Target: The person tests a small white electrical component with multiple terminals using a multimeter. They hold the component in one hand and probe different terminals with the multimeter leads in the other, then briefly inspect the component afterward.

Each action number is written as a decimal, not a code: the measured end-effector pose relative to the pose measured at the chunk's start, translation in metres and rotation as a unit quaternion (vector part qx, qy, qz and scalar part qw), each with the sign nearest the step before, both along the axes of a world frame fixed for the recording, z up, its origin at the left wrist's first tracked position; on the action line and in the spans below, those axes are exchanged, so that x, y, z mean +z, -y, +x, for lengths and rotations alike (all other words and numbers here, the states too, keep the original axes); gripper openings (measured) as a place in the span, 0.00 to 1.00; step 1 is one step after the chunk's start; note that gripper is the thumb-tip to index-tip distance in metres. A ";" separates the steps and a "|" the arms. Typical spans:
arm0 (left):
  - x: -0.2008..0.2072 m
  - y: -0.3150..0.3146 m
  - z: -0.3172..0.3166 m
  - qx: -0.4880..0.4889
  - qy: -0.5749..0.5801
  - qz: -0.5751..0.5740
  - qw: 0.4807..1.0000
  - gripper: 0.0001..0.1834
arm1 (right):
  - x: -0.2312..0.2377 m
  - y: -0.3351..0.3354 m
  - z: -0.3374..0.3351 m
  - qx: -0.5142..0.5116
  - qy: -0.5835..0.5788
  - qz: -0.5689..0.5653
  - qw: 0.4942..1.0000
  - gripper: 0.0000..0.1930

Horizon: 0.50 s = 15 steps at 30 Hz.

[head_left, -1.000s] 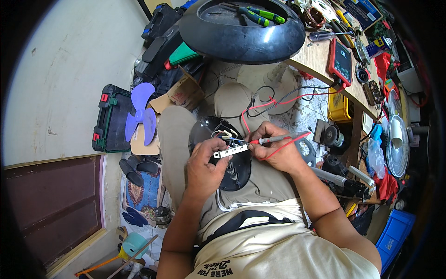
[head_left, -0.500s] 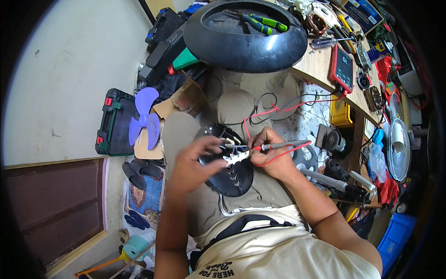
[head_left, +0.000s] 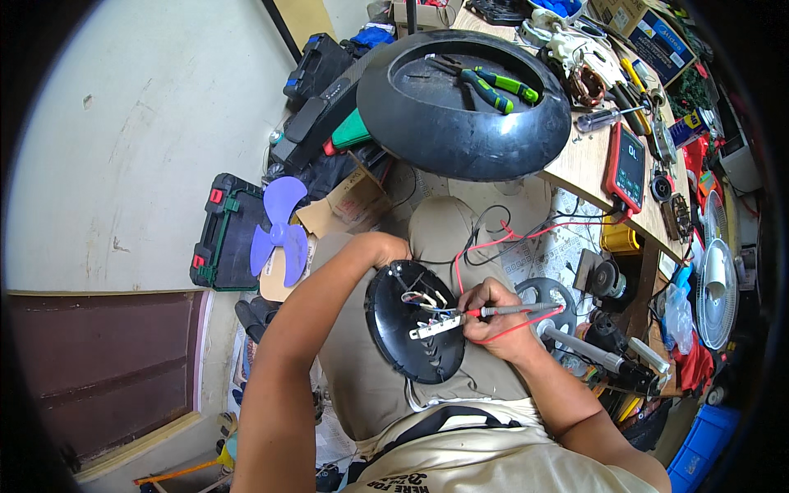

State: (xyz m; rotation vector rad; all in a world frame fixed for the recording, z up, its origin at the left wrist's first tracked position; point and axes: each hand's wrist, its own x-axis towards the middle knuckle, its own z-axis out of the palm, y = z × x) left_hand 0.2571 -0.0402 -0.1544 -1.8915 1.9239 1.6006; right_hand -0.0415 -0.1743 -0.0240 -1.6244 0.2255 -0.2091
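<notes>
As you sat bent over your lap, a white plastic switch strip point(head_left: 436, 328) lay over the hollow of a black dish-shaped cover point(head_left: 388, 316), its long axis running nearly level from left to right, the right end slightly higher and reaching your right fingertips. A slim test probe point(head_left: 516, 310) lay just above it in almost the same direction, its red front end pointing left and its grey body trailing right, out past your hand. The oval cover was longest from far to near, leaning a little; it was smooth, glossy plastic with curved slots in its nearer half, and rested on your beige cloth trousers point(head_left: 349, 353). Thin wires point(head_left: 426, 301) with pale ends bunched inside it, above the strip.

Your right hand point(head_left: 501, 324) was nearly closed, thumb and fingers pinching the probe beside the strip's end, its forearm slanting in from the lower right. Your left forearm point(head_left: 292, 345) reached up past the cover's left side; the left hand point(head_left: 388, 248) bent down beyond the far rim, its fingers hidden, so whether it gripped anything cannot be told. A red lead point(head_left: 511, 237) curved away to a red-cased meter point(head_left: 627, 168) on the wood-grained table point(head_left: 588, 160).
</notes>
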 end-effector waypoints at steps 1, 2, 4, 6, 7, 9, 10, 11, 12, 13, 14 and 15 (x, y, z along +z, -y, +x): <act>-0.001 0.000 0.000 -0.003 -0.028 -0.006 1.000 0.18 | 0.000 0.000 0.000 0.001 -0.001 0.009 1.000 0.13; 0.001 -0.001 -0.002 -0.008 -0.043 0.004 0.999 0.18 | 0.000 0.001 -0.001 0.001 0.000 0.018 1.000 0.13; 0.008 -0.004 -0.007 0.110 0.004 -0.010 0.994 0.19 | 0.000 0.002 -0.002 -0.001 -0.008 0.005 1.000 0.13; 0.017 -0.008 -0.014 0.203 0.167 -0.050 0.963 0.19 | 0.000 0.002 -0.001 -0.001 -0.010 -0.004 1.000 0.14; 0.021 -0.009 -0.015 0.260 0.192 -0.087 0.942 0.21 | -0.001 0.002 0.000 0.004 -0.007 0.015 1.000 0.14; 0.026 -0.013 -0.019 0.282 0.220 -0.173 0.918 0.23 | -0.001 0.001 0.002 0.005 0.005 0.025 1.000 0.14; 0.027 -0.015 -0.022 0.287 0.231 -0.216 0.904 0.24 | -0.001 0.001 0.002 0.009 -0.003 0.029 1.000 0.14; 0.028 -0.015 -0.017 0.280 0.212 -0.188 0.917 0.23 | -0.001 0.001 0.003 0.010 -0.008 0.025 1.000 0.14; 0.029 -0.016 -0.016 0.286 0.214 -0.211 0.910 0.21 | -0.001 0.002 0.003 0.007 -0.010 0.015 1.000 0.14; 0.031 -0.018 -0.015 0.291 0.212 -0.218 0.907 0.20 | 0.000 0.001 0.003 0.006 -0.002 0.025 1.000 0.14; 0.033 -0.020 -0.013 0.300 0.212 -0.218 0.904 0.19 | 0.000 0.001 0.003 0.010 -0.013 0.032 0.999 0.14; 0.036 -0.021 -0.010 0.308 0.205 -0.287 0.883 0.16 | 0.001 0.000 0.002 0.009 -0.018 0.034 0.999 0.14</act>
